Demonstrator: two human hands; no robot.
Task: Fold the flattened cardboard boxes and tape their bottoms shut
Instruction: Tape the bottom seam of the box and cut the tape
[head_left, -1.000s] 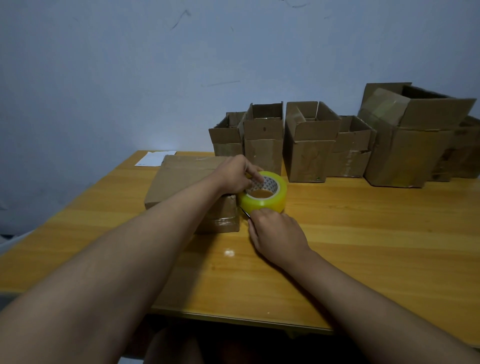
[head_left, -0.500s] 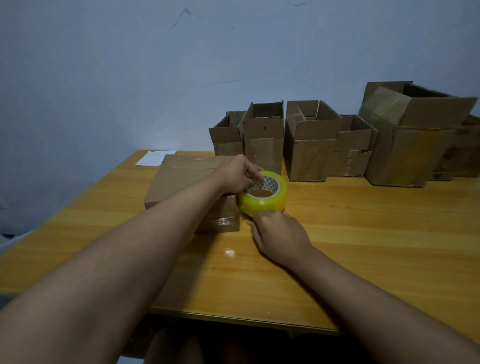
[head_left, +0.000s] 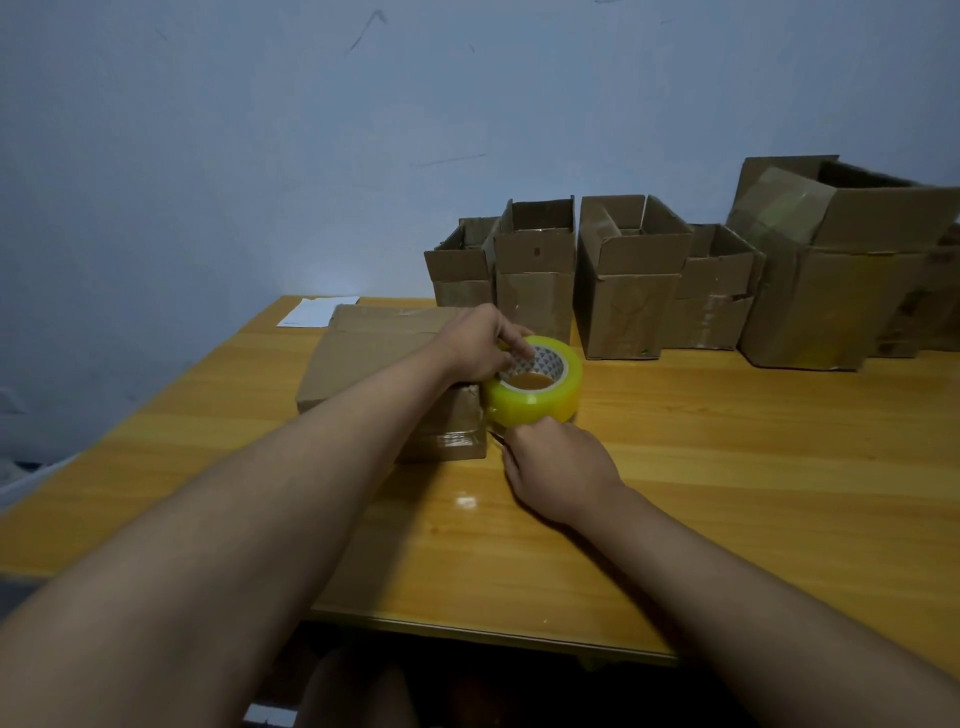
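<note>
A cardboard box (head_left: 374, 353) lies on the wooden table (head_left: 727, 467), with clear tape shining on its near face. My left hand (head_left: 475, 345) grips a yellow tape roll (head_left: 535, 389) at the box's right end, fingers hooked into the core. Just below the roll, my right hand (head_left: 561, 467) is curled with its knuckles up. A thin dark tool tip (head_left: 496, 438) sticks out of it toward the box edge. What the fingers do underneath is hidden.
Several folded open-topped boxes (head_left: 628, 280) stand in a row along the wall at the back right, the largest (head_left: 831, 270) at the far right. A white paper (head_left: 317, 312) lies at the table's back left corner. The table's front edge (head_left: 467, 629) is near my body.
My right hand has edged slightly up against the underside of the roll. My left hand, the roll and the box stay where they were.
</note>
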